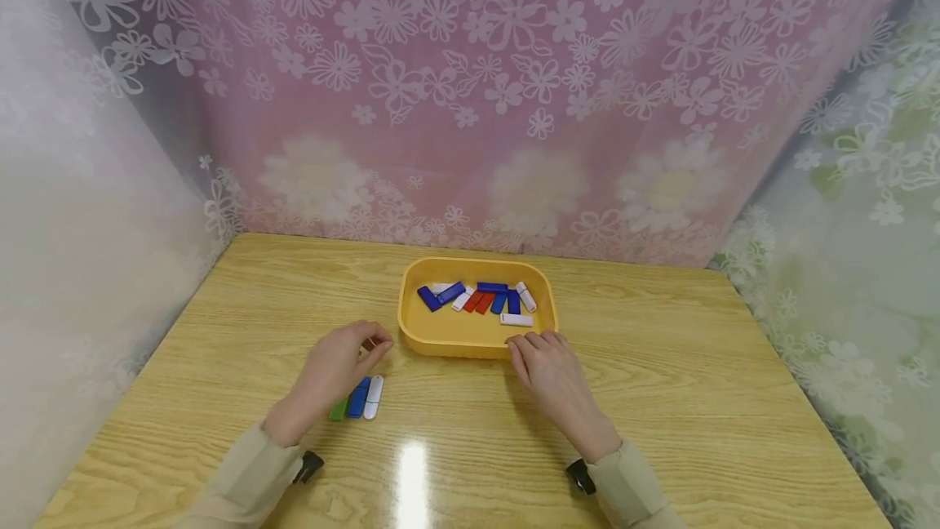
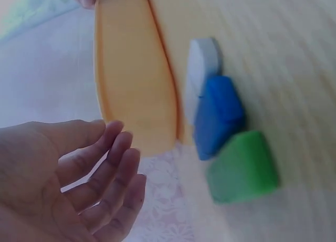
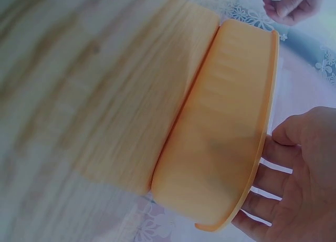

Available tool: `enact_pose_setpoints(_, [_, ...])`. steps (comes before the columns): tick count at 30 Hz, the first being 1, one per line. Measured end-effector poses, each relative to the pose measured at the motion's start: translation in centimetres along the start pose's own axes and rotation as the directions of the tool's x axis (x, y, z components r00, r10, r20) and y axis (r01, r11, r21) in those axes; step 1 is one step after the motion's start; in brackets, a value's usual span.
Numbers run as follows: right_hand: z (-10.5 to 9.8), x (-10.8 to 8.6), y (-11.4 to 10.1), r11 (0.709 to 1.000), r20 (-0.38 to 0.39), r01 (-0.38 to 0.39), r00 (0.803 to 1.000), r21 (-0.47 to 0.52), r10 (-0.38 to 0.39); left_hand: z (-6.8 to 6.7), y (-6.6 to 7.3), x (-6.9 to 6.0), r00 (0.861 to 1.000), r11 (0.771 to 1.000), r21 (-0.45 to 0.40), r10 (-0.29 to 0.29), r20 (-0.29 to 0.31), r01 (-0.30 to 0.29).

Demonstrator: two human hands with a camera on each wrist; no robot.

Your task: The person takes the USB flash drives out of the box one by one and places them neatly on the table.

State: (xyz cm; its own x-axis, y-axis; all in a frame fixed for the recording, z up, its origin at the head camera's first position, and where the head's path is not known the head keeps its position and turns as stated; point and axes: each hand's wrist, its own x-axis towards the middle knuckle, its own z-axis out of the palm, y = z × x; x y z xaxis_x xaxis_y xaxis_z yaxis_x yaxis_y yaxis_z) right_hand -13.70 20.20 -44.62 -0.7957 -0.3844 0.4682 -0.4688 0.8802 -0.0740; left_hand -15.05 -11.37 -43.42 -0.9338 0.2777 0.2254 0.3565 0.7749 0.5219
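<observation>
My right hand (image 1: 549, 366) holds the near right rim of a yellow plastic tray (image 1: 455, 347), its fingers hooked over the edge. Inside lie loose USB sticks: blue ones (image 1: 492, 288), two red ones (image 1: 484, 303) and white ones (image 1: 516, 320). Just off the tray's near left corner is my left hand (image 1: 339, 362), its fingers loosely curled with nothing in them. Below that hand, a white USB stick (image 1: 374, 397), a blue USB stick (image 1: 358, 397) and a green USB stick (image 1: 339, 409) lie side by side on the table. The left hand partly covers the green one.
The wood-grain table (image 1: 661, 398) reaches back to a pink floral curtain (image 1: 470, 104). Pale curtains (image 1: 866, 268) hang along both sides. A bright light reflection shows on the tabletop near the front.
</observation>
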Motion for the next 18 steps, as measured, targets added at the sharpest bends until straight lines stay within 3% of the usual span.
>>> enact_pose_setpoints(9, [0.1, -0.1, 0.0, 1.0, -0.006, 0.002, 1.0, -0.004, -0.002, -0.5, 2.5, 3.6, 0.993, 0.996, -0.007, 0.086, -0.082, -0.087])
enact_pose_setpoints(13, [0.1, 0.0, 0.1, 1.0, -0.009, 0.001, 1.0, -0.01, -0.001, -0.5, 3.5, 5.9, 0.99, 0.992, 0.01, 0.128, -0.057, -0.128])
enact_pose_setpoints(18, [0.1, 0.0, 0.0, 1.0, -0.004, -0.002, 1.0, -0.02, 0.002, 0.7, 4.0, 8.6, 0.99, 0.988, 0.062, 0.142, 0.005, -0.142])
